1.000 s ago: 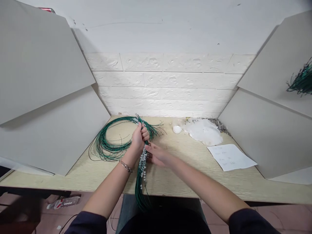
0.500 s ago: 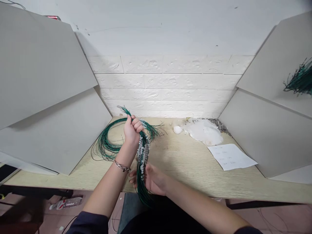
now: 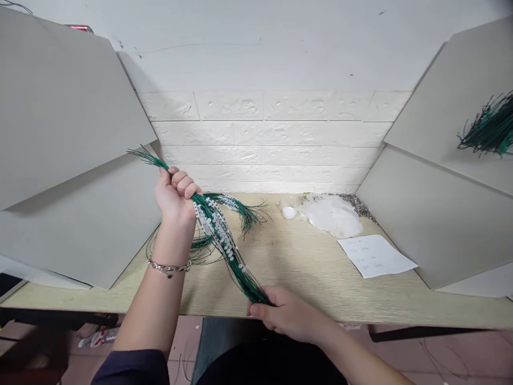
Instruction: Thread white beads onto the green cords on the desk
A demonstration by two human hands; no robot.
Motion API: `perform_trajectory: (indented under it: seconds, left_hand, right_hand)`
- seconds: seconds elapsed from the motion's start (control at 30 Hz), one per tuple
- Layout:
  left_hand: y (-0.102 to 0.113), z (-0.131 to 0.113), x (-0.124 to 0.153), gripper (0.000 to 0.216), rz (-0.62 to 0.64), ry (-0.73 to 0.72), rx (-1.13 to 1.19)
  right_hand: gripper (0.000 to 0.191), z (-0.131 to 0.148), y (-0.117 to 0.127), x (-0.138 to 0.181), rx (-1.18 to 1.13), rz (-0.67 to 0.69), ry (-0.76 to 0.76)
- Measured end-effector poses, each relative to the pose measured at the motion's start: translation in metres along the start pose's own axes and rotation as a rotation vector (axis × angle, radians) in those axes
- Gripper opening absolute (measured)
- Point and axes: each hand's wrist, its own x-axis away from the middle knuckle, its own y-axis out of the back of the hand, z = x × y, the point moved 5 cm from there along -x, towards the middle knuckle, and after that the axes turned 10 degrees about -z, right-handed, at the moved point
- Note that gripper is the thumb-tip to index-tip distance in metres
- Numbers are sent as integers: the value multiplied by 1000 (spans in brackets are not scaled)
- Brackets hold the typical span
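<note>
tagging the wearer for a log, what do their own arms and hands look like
Two bare hands, no gloves. The left hand has a thin silver chain bracelet at the wrist and a dark navy sleeve near the elbow. The right hand wears nothing visible; its sleeve is out of view.

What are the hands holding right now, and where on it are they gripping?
Both hold one bundle of green wires: the left hand grips near its upper end, the right hand near its lower end.

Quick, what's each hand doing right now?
Left hand: closed around the upper end of the bundle of thin green wires with small white pieces.
Right hand: closed around that bundle's lower end.
</note>
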Motion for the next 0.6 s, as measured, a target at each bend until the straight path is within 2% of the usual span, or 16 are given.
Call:
perform_trajectory:
  seconds: [0.1,0.2,0.3,0.4,0.47,0.53,0.6]
  left_hand:
    - [9,1,0,33,-45,-42,-97]
    - [12,8,1,24,-47,-84,-266]
    - [9,18,9,15,33,-43,-476]
    - [10,29,28,27,94,44,-686]
    - [12,37,45,35,130,108,-796]
    - [14,46,64,42,186,182,-878]
    - [15,56,81,51,252,272,-940]
  right_hand:
    - [25,15,22,21,201,-126,137]
    - [24,17,19,35,364,-161,185]
    - [26,-2,2,38,509,-116,168]
    - [25,-26,-11,36,710,5,139]
    - [24,-33,-13,38,799,79,135]
    - [27,-22,-8,44,831,52,169]
    - [28,5,1,55,846,-53,254]
